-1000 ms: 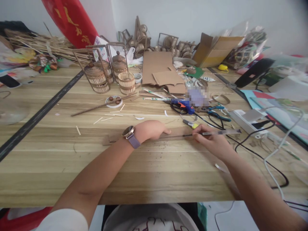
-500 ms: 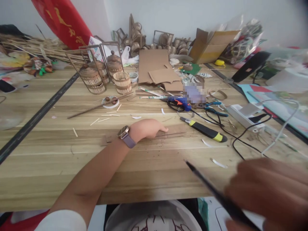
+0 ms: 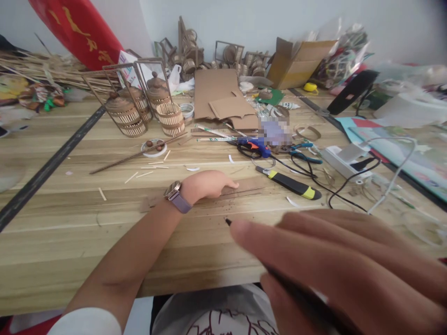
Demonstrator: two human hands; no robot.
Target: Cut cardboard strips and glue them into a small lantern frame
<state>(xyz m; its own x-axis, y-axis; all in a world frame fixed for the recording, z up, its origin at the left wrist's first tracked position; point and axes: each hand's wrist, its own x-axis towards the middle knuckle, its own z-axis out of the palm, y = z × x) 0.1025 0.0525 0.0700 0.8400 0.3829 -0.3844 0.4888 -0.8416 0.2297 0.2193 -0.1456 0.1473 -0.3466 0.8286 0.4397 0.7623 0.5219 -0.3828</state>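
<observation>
My left hand [image 3: 206,185], with a watch [image 3: 172,190] on its wrist, curls down onto a thin brown strip [image 3: 246,190] and holds it against the table. Most of that hand's fingers are hidden beneath it. Close to the camera, my right hand [image 3: 324,260] is closed around a slim black pen-like tool [image 3: 296,291], its narrow tip pointing toward the strip and apart from it. Dark specks are scattered on the wood below the strip. A black and yellow utility knife [image 3: 293,184] lies just right of the strip.
Small lidded bamboo baskets [image 3: 125,114] stand at the back left. A blue glue gun [image 3: 256,146], pliers [image 3: 305,151], a power strip [image 3: 345,163] and loose cables occupy the right. Cardboard [image 3: 216,88] lies behind. Near a white tape ring [image 3: 153,153] are short pale sticks [image 3: 131,177].
My right hand has come in from the lower right, bringing the black tool's tip left and nearer the strip. My left hand stays on the strip. The whole view has shifted slightly.
</observation>
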